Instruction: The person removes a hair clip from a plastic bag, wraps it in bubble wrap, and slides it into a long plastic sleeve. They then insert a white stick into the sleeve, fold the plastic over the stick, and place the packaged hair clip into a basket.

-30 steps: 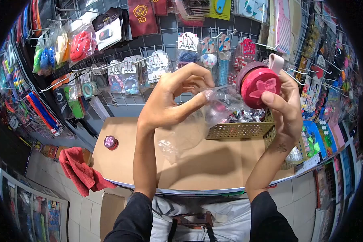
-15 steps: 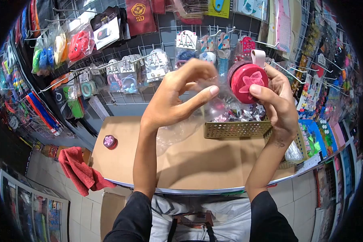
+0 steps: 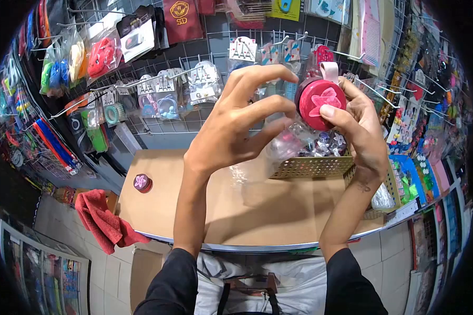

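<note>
Raised over the table, my right hand point(image 3: 361, 126) grips a round red case point(image 3: 320, 102) with a pink flower on its lid and a pale pink strap loop on top. The thumb presses on the lid, and the other fingers wrap behind it. My left hand point(image 3: 231, 123) is held just left of the case, its fingers curved and spread apart with nothing in them. Crinkled clear plastic point(image 3: 286, 144) hangs below the left fingertips, partly blurred. A similar small dark red case point(image 3: 143, 182) with a pale flower lies at the table's left.
A perforated olive basket point(image 3: 312, 168) with several wrapped flower pieces stands at the back of the brown table point(image 3: 268, 210). A red cloth point(image 3: 102, 220) drapes off the left edge. A blue tray point(image 3: 407, 176) is at right. Packaged accessories hang on the wire rack point(image 3: 157, 123) behind.
My left thumb has dropped and its fingers have spread and come nearer the red case. The clear plastic has shifted below them. The right hand keeps its hold, slightly higher.
</note>
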{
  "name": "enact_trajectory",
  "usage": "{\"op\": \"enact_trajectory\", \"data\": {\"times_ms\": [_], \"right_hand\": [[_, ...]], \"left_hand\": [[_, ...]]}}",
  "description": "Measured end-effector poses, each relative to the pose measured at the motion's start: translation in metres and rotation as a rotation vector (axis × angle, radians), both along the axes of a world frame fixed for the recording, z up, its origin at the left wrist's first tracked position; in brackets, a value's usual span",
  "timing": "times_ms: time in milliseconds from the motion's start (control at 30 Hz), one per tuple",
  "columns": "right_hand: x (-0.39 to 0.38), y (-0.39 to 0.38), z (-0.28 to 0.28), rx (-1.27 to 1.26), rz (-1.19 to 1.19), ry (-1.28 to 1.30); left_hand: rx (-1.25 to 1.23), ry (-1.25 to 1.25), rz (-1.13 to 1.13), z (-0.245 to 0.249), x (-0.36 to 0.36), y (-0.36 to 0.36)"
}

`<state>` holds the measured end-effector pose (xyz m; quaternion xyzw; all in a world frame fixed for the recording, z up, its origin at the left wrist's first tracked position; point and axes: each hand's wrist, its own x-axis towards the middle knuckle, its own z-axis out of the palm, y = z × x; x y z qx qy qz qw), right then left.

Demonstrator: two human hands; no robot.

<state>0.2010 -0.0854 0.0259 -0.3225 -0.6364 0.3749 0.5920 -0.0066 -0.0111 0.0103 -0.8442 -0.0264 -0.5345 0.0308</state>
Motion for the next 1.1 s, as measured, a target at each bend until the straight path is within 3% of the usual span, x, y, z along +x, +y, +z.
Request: {"op": "enact_trajectory", "data": {"times_ms": [133, 267, 467, 633, 1100], "right_hand": [[0.007, 0.008, -0.003, 0.020, -0.070, -0.005], [0.007, 0.008, -0.002, 0.004, -0.088, -0.020], [0.004, 0.006, 0.000, 0.064, -0.133, 0.060], [0.003, 0.005, -0.002, 0.100, -0.046, 0.195], [0.009, 0.042, -0.014, -0.169, 0.125, 0.038]], "left_hand": [[0.017, 0.109, -0.118, 0.006, -0.010, 0.001], [-0.133, 0.244, -0.181, 0.002, -0.013, 0.004], [-0.024, 0.193, -0.008, -0.003, -0.006, 0.009], [0.017, 0.180, -0.006, -0.005, -0.003, 0.013], [0.091, 0.026, 0.132, -0.005, -0.004, 0.006]]}}
